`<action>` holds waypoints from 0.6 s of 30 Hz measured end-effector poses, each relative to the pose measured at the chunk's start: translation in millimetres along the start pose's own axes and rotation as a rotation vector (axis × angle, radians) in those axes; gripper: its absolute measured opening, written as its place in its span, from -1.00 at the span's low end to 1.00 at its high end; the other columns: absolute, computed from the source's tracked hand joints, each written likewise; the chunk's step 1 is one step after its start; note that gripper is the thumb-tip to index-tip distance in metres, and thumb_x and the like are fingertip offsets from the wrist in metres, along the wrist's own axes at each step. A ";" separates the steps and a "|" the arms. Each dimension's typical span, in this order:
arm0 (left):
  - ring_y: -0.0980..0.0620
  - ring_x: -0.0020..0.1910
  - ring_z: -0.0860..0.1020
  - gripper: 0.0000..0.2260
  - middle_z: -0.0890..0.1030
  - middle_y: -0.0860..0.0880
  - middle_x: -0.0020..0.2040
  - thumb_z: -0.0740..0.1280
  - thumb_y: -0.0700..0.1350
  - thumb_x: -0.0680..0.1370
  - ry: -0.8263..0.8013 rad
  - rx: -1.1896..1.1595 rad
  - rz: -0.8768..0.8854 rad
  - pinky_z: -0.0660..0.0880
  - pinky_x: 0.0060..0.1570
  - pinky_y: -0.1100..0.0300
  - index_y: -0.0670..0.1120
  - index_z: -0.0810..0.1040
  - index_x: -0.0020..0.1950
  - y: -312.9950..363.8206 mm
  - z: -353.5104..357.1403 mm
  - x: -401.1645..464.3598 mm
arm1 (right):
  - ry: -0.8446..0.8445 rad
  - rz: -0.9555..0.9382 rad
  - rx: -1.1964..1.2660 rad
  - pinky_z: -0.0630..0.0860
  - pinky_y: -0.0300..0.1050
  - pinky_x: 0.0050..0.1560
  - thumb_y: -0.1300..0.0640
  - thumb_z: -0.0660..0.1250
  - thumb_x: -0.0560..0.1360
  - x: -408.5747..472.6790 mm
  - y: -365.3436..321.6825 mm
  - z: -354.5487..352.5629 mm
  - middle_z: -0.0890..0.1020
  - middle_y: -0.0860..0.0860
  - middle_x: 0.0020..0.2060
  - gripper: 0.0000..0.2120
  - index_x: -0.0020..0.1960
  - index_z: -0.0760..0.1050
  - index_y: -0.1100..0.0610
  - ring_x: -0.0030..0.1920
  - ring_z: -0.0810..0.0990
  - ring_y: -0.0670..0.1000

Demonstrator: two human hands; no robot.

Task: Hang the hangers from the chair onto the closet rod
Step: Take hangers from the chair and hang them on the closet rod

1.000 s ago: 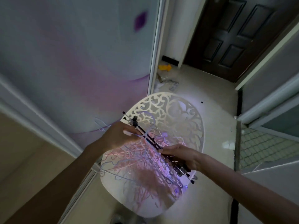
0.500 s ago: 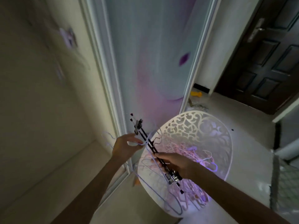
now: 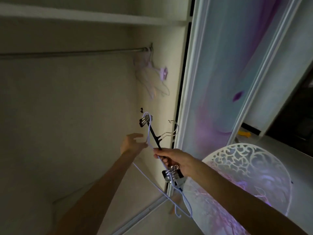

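Black clip hanger: I hold it in my right hand, in the air before the open closet, well below the closet rod.
Grip: my right fingers are curled around the lower half of the black bar, just above the lower metal clip.
Axis: the bar runs diagonal, from lower right at my hand to upper left, where the other clip is. The metal hook goes out from the middle of the bar to the right.
Lilac wire hanger: it is tangled with the black one; one thin loop goes along the bar to the upper clip, the rest hangs down under my right hand.
Left hand: fingers loose and spread, holding nothing that I can see; the fingertips are just beside the lilac wire, touching or not I cannot tell.
Rod: some pale hangers hang at its right end.
Chair: white, with cut-out pattern, at the lower right, behind my right arm.
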State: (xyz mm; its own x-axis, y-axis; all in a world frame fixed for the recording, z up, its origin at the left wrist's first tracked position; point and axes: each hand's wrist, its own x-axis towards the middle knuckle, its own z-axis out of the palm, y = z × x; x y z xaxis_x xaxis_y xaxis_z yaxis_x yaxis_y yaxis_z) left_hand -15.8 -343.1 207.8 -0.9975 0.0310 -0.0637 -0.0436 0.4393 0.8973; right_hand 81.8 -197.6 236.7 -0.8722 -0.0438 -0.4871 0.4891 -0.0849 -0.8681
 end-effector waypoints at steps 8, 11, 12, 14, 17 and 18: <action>0.11 -0.20 0.52 -0.81 0.56 0.02 -0.18 0.19 -0.22 0.57 -0.194 -0.226 -0.222 0.40 -0.05 0.17 -0.04 0.50 0.13 52.0 -74.4 -0.1 | -0.074 -0.195 -0.147 0.34 -0.40 -0.49 0.07 0.43 0.44 27.9 -67.6 53.6 0.60 -0.03 -0.23 -0.86 -0.09 0.63 0.13 -0.52 0.39 -0.21; 0.13 -0.22 0.52 -0.87 0.57 0.06 -0.20 0.15 -0.19 0.58 -0.132 -0.316 -0.197 0.37 -0.03 0.15 -0.07 0.48 -0.01 69.4 -84.9 23.2 | -0.084 -0.222 -0.169 0.37 -0.38 -0.48 0.08 0.44 0.43 49.1 -90.3 55.9 0.61 -0.02 -0.26 -0.86 -0.13 0.63 0.16 -0.50 0.40 -0.19; 0.12 -0.23 0.53 -0.88 0.57 0.05 -0.20 0.15 -0.18 0.58 -0.119 -0.353 -0.200 0.38 -0.05 0.15 -0.07 0.46 -0.10 74.3 -86.0 32.3 | -0.082 -0.227 -0.174 0.38 -0.37 -0.49 0.10 0.43 0.44 56.0 -97.6 55.0 0.61 -0.01 -0.27 -0.86 -0.12 0.63 0.19 -0.51 0.41 -0.18; 0.12 -0.25 0.53 -0.84 0.57 0.05 -0.20 0.17 -0.17 0.58 -0.095 -0.376 -0.183 0.39 -0.14 0.20 -0.06 0.44 -0.20 82.4 -86.0 48.7 | -0.096 -0.223 -0.163 0.40 -0.36 -0.49 0.12 0.42 0.45 69.2 -112.3 52.5 0.59 0.00 -0.32 -0.86 -0.15 0.62 0.21 -0.50 0.40 -0.15; 0.12 -0.27 0.51 -0.90 0.55 0.01 -0.23 0.25 -0.21 0.56 -0.030 -0.342 -0.105 0.40 -0.21 0.24 -0.11 0.50 -0.15 97.2 -82.8 77.0 | -0.142 -0.195 -0.136 0.41 -0.34 -0.47 0.14 0.35 0.50 92.3 -137.2 44.6 0.61 -0.02 -0.41 -0.84 -0.15 0.59 0.24 -0.52 0.40 -0.13; 0.12 -0.28 0.51 -0.95 0.54 -0.01 -0.25 0.28 -0.23 0.55 -0.019 -0.330 -0.082 0.42 -0.23 0.24 -0.12 0.52 -0.09 101.8 -81.4 89.5 | -0.148 -0.189 -0.124 0.41 -0.34 -0.47 0.17 0.32 0.52 102.2 -146.3 40.4 0.61 -0.03 -0.46 -0.84 -0.10 0.58 0.27 -0.53 0.41 -0.13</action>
State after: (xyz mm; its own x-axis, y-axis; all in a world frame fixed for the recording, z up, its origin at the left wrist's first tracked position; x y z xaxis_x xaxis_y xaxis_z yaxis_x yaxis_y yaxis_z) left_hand -114.1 -368.6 329.0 -0.9888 0.0253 -0.1472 -0.1429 0.1267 0.9816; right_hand -79.0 -229.9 317.8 -0.9347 -0.1846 -0.3039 0.3062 0.0166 -0.9518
